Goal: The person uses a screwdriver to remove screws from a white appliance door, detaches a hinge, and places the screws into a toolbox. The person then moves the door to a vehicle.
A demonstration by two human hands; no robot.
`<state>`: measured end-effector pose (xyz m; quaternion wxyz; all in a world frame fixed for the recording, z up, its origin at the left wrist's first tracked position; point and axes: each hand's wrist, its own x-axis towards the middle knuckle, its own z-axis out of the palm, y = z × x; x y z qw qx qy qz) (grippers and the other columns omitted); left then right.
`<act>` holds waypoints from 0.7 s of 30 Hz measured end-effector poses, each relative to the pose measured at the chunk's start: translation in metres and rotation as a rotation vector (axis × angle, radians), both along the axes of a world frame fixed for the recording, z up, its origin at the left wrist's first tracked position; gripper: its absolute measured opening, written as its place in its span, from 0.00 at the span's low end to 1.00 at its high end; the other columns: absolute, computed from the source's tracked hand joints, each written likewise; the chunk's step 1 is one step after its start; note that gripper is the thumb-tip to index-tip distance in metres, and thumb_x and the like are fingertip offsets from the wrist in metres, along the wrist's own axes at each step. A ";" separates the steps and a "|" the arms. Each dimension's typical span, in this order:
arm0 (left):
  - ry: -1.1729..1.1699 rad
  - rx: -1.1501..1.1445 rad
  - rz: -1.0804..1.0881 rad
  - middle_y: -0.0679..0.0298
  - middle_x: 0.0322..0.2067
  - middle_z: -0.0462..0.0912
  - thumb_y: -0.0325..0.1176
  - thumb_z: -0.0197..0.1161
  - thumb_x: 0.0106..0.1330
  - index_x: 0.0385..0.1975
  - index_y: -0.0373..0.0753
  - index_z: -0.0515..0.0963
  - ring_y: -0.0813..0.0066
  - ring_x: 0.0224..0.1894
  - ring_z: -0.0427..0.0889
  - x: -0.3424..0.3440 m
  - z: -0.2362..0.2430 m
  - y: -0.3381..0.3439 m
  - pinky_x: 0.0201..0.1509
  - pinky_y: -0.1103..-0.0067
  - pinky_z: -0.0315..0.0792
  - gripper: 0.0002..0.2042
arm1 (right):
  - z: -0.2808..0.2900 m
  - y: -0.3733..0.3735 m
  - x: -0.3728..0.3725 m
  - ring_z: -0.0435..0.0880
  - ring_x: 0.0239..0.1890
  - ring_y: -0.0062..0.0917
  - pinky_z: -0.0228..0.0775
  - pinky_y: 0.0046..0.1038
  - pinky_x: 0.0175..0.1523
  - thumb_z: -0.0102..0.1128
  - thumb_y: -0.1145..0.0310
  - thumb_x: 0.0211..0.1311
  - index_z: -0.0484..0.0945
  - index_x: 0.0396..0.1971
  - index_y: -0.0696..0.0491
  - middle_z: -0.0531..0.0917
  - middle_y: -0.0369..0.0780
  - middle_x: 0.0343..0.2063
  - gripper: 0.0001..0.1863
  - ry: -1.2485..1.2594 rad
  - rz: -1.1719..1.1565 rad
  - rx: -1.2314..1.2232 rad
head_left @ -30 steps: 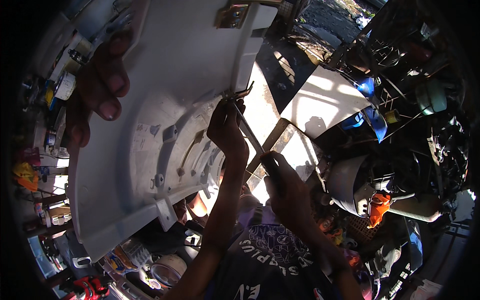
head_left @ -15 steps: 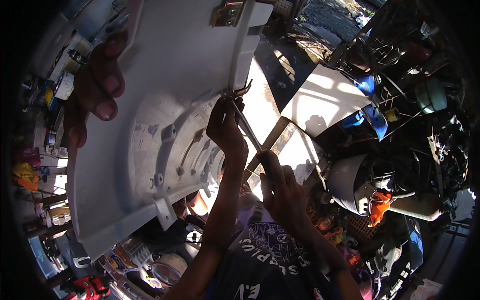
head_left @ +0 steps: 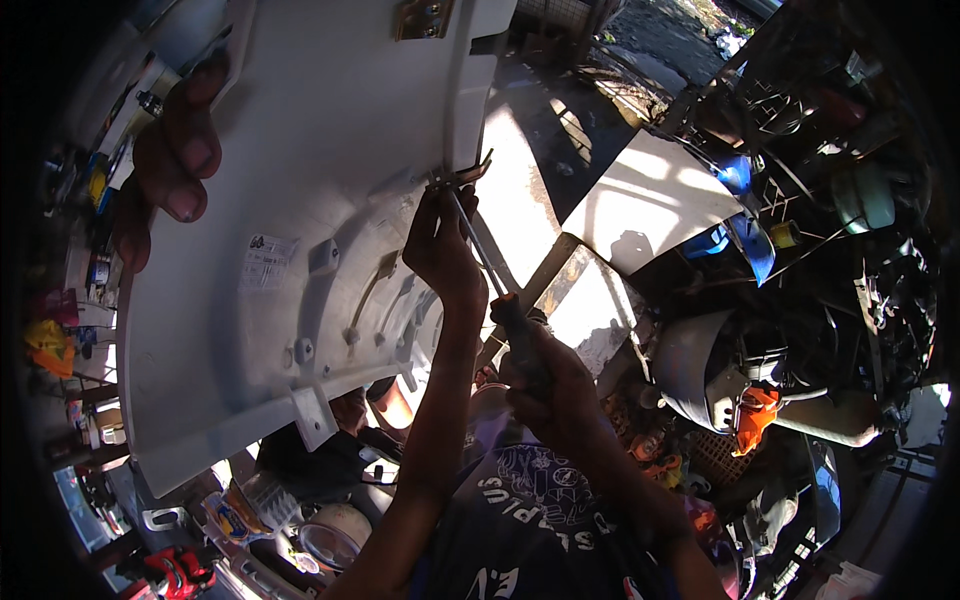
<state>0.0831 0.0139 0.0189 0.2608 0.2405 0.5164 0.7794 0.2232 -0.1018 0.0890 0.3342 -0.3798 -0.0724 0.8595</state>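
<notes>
A large white moulded plastic panel [head_left: 230, 330] is held up on the left. At its right edge, the fingers of my left hand [head_left: 445, 250] are closed around a small metal bracket [head_left: 465, 174], partly hidden by them. My right hand [head_left: 555, 375] grips the dark handle of a screwdriver [head_left: 484, 245]. Its long shaft runs up to the bracket beside my left fingertips. Whether the tip sits in a screw is too small to tell. Another person's hand [head_left: 175, 150] holds the panel's left edge. A second metal bracket [head_left: 423, 18] is fixed near the panel's top.
White sheets [head_left: 650, 200] lie in sunlight beyond my hands. Cluttered metal parts, a grey curved cover [head_left: 690, 370] and an orange bag [head_left: 758, 415] fill the right side. Below the panel are a round clear-lidded container [head_left: 335, 535] and a red object [head_left: 180, 572].
The panel and the other person's hand have shifted a little left, with my left hand following. My right hand has moved slightly down and now shows more of the screwdriver's handle.
</notes>
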 end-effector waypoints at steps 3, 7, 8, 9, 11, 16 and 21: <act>-0.158 -0.002 -0.022 0.55 0.41 0.85 0.22 0.58 0.71 0.47 0.24 0.80 0.67 0.41 0.87 0.002 0.002 0.004 0.50 0.75 0.85 0.10 | -0.001 0.003 -0.004 0.74 0.17 0.24 0.67 0.29 0.21 0.55 0.59 0.72 0.66 0.60 0.53 0.77 0.40 0.26 0.23 -0.998 0.114 1.177; -0.036 0.022 0.005 0.55 0.41 0.85 0.22 0.58 0.71 0.47 0.24 0.80 0.68 0.41 0.87 0.000 -0.008 0.009 0.49 0.75 0.85 0.10 | 0.012 0.006 -0.005 0.82 0.24 0.38 0.75 0.41 0.31 0.60 0.64 0.68 0.63 0.65 0.56 0.82 0.47 0.32 0.29 -1.413 0.367 1.339; 0.006 0.004 0.012 0.55 0.41 0.85 0.22 0.58 0.71 0.47 0.24 0.80 0.68 0.41 0.87 0.000 -0.009 0.010 0.49 0.75 0.85 0.10 | 0.009 0.007 -0.007 0.82 0.24 0.40 0.75 0.42 0.33 0.59 0.64 0.68 0.63 0.65 0.56 0.83 0.48 0.33 0.29 -1.293 0.369 1.275; 0.048 -0.014 0.020 0.55 0.41 0.85 0.22 0.58 0.72 0.47 0.24 0.80 0.68 0.41 0.87 0.000 -0.009 0.011 0.50 0.75 0.85 0.10 | 0.008 0.008 -0.009 0.82 0.25 0.41 0.76 0.43 0.34 0.59 0.64 0.68 0.62 0.65 0.57 0.83 0.49 0.33 0.29 -1.173 0.369 1.210; 0.052 -0.028 0.013 0.55 0.42 0.85 0.22 0.57 0.72 0.48 0.24 0.80 0.68 0.41 0.87 -0.001 -0.006 0.012 0.50 0.75 0.85 0.10 | 0.014 0.013 -0.010 0.78 0.20 0.28 0.72 0.34 0.28 0.58 0.64 0.70 0.65 0.63 0.59 0.80 0.41 0.27 0.26 -1.000 0.320 1.079; -0.108 0.037 0.001 0.54 0.42 0.85 0.23 0.58 0.72 0.48 0.23 0.79 0.67 0.40 0.88 -0.004 -0.006 0.017 0.49 0.75 0.85 0.11 | 0.003 0.027 -0.001 0.62 0.16 0.13 0.56 0.19 0.18 0.50 0.58 0.75 0.68 0.61 0.58 0.68 0.30 0.21 0.24 -0.418 0.260 0.496; -0.244 0.042 -0.017 0.55 0.41 0.85 0.23 0.59 0.71 0.48 0.24 0.79 0.67 0.40 0.88 -0.009 0.004 0.018 0.48 0.75 0.85 0.11 | -0.013 0.029 0.005 0.73 0.26 0.22 0.65 0.25 0.30 0.55 0.66 0.66 0.70 0.61 0.55 0.75 0.36 0.28 0.24 -0.122 0.213 0.289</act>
